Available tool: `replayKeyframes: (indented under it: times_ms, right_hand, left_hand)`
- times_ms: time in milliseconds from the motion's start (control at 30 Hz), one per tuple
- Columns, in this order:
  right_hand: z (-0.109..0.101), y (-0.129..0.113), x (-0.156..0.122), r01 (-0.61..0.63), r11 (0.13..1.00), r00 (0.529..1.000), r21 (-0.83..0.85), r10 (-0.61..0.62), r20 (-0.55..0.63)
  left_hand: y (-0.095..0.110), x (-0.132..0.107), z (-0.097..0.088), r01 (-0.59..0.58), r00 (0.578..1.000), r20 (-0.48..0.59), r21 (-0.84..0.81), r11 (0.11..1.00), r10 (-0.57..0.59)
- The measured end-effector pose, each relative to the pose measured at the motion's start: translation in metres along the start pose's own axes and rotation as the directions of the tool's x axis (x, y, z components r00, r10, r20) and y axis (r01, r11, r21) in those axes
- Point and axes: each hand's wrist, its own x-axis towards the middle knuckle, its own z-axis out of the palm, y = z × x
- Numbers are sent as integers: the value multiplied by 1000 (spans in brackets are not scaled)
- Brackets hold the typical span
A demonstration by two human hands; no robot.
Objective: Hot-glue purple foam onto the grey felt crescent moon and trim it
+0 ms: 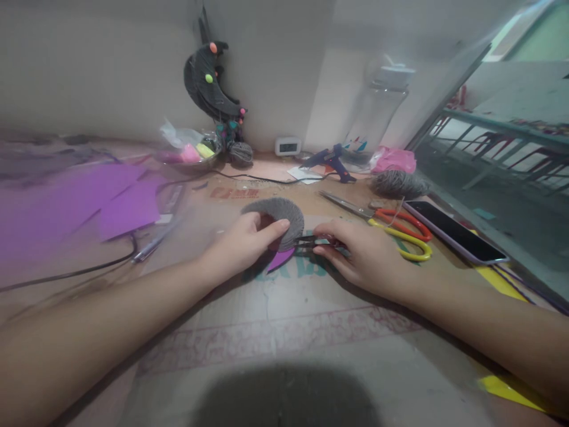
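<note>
In the middle of the table my left hand (249, 243) grips a grey yarn-wrapped crescent (284, 212), thumb on top, fingers hidden beneath. A pointed purple piece (281, 260) sticks out below the crescent's lower end. My right hand (355, 252) is closed around a small dark-bladed tool (306, 240), which looks like small scissors or pliers. Its tip reaches the edge of the crescent where the purple piece comes out. Large scissors (400, 228) with red and yellow handles lie just beyond my right hand.
Purple sheets (128, 204) and a pen (153, 246) lie at left. Along the back are a grey yarn ball (241, 154), a small digital clock (288, 146), a blue glue gun (331, 161) with its cable, and grey yarn (400, 183). A phone (457, 231) rests at the right edge.
</note>
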Motion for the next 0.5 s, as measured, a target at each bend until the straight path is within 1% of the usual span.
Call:
replayKeyframes:
  times_ms: [100, 333, 500]
  right_hand:
    - [0, 1, 0, 18, 999, 1000, -35, -19, -6]
    - [-2, -1, 1, 51, 987, 996, -149, -61, -63]
    - [-3, -2, 2, 82, 977, 990, -195, -102, -94]
  left_hand:
    - [1, 0, 0, -3, 1000, -22, -14, 1000, 3]
    - [2, 0, 1, -5, 998, -56, -18, 1000, 4]
    - [7, 1, 1, -15, 998, -59, -86, 996, 10]
